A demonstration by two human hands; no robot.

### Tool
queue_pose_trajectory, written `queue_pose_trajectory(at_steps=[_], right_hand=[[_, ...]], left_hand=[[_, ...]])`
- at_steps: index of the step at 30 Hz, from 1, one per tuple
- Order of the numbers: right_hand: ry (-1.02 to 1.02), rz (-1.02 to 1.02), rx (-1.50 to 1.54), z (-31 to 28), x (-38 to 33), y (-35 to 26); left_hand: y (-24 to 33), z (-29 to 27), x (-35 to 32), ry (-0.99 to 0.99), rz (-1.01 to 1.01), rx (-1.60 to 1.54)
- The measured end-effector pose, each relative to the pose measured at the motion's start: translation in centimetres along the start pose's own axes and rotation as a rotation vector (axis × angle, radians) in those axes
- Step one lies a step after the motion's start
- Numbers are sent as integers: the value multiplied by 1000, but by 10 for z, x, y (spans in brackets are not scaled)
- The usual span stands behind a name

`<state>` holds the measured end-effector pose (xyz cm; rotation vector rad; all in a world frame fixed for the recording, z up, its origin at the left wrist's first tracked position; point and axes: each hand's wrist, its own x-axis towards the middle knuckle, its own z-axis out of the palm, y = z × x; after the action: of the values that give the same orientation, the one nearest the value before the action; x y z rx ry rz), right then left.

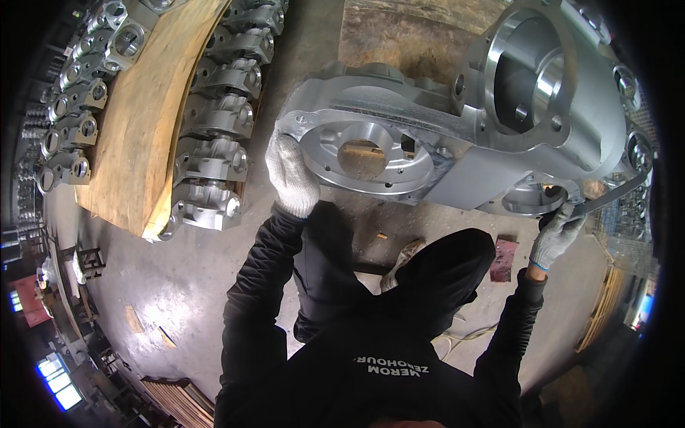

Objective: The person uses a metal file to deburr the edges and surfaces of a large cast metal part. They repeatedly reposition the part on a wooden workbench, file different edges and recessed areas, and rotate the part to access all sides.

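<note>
A large grey metal casting (471, 167) with round machined bores stretches across the upper middle and right. My left hand (291, 175), in a white knit glove, is closed round the casting's left end, beside a wide ring-shaped opening. Low on the right, my gloved right hand (559, 234) grips a flat file (615, 194). Its long grey blade slants up and to the right, away from the hand. A smaller bore (528, 200) in the casting's near side lies just left of that hand. The fingers of both hands are partly hidden.
Rows of smaller grey castings (217, 157) line a wooden board (139, 121) on the left. A worn wooden board (407, 36) lies beyond the big casting. On the concrete floor lie a red piece (504, 258) and a pale cable (464, 335). Wooden slats (599, 307) stand at right.
</note>
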<state>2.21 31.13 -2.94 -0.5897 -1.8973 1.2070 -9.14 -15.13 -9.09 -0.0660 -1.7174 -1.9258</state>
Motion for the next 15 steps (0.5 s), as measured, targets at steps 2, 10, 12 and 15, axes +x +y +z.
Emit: queue_pose_trajectory(at_steps=[2,10,12,15], right_hand=[[1,-3,12,-1,-1,3],[-8,68,40,-5,-5,8],[0,30,33,-3,-7,5],[36,-47,17,1,-8,1]], left_hand=[[0,-1,-1,-35,6,20],[-6,-5,-7,39,132,263],[-6,-6,-6,5,176,316],[-2,-7,-3,-52,166,278]])
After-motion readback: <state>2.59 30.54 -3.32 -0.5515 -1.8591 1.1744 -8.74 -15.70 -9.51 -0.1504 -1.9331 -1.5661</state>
